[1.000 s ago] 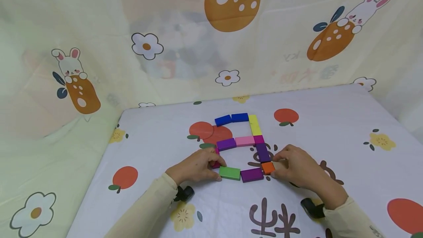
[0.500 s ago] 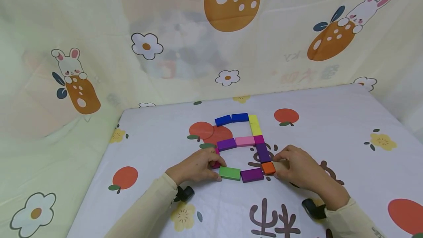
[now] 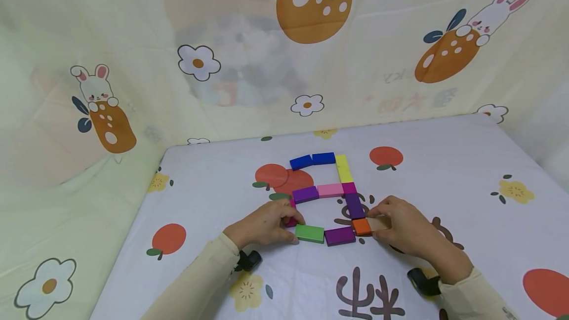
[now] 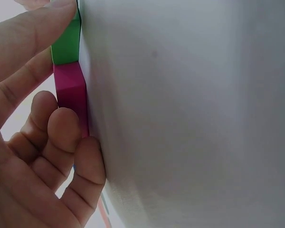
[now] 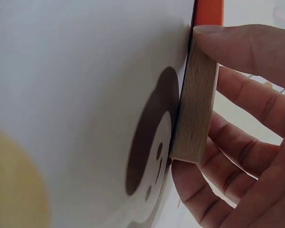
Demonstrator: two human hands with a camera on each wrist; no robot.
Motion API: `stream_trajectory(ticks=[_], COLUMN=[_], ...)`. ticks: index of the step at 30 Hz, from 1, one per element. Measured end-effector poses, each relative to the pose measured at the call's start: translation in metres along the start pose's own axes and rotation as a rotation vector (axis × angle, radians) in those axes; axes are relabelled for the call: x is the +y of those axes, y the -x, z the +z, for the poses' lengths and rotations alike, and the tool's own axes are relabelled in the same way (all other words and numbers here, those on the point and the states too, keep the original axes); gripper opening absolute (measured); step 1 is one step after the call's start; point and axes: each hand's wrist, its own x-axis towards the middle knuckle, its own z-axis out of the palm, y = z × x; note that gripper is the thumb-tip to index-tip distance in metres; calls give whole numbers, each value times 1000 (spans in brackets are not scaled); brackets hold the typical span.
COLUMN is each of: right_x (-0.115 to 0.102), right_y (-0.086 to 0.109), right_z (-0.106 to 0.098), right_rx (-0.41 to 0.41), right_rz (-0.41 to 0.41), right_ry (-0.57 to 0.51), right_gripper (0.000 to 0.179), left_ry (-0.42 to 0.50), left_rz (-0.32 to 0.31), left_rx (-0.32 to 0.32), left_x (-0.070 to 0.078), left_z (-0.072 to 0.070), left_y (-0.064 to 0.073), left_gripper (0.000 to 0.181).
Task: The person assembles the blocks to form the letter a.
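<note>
My left hand [image 3: 262, 222] pinches the green block [image 3: 309, 233] at its left end, thumb on the near side and index finger on the far side. Its other fingers lie by a magenta block [image 4: 71, 90], which meets the green one. On the other side, my right hand [image 3: 409, 228] holds a plain wooden block [image 5: 194, 104] between thumb and fingers, flat on the cloth. That block's left end meets the orange block [image 3: 362, 226]. A purple block [image 3: 340, 236] lies between green and orange. The right hand's fingers partly cover the wooden block in the head view.
Above the orange block run a dark purple block [image 3: 354, 205], a small magenta square [image 3: 349, 188] and a yellow block [image 3: 344, 168]. A pink block [image 3: 330, 190] and a violet block [image 3: 305, 194] form a middle row. Two blue blocks [image 3: 323, 158] top the outline. Printed cloth [image 3: 444, 162] covers the table.
My right thumb has slid right, off the orange block's edge, so more of the wooden block shows. The left hand and the other blocks stay where they were.
</note>
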Motion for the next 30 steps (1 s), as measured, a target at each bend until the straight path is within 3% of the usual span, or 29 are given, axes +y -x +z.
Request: stream_trajectory(ticks=[6, 10, 15, 18, 24, 30], right_x=[0, -3, -13, -20, -32, -36], right_y=[0, 2, 6, 5, 1, -2], right_z=[1, 1, 2, 4, 13, 18], right_rx=[4, 19, 72, 77, -5, -67], right_rz=[17, 21, -19, -39, -19, -14], right_ry=[-3, -2, 40, 69, 61, 43], right_gripper=[40, 42, 36, 36, 40, 40], left_ry=[24, 57, -7, -79, -142, -128], left_rz=[1, 6, -82, -148, -246, -246], left_rx=[1, 46, 175, 218, 200, 162], left_x=[-1, -3, -2, 0, 0, -3], left_z=[-1, -4, -12, -15, -18, -17], left_y=[1, 0, -11, -22, -37, -41], left_gripper=[33, 33, 34, 32, 29, 33])
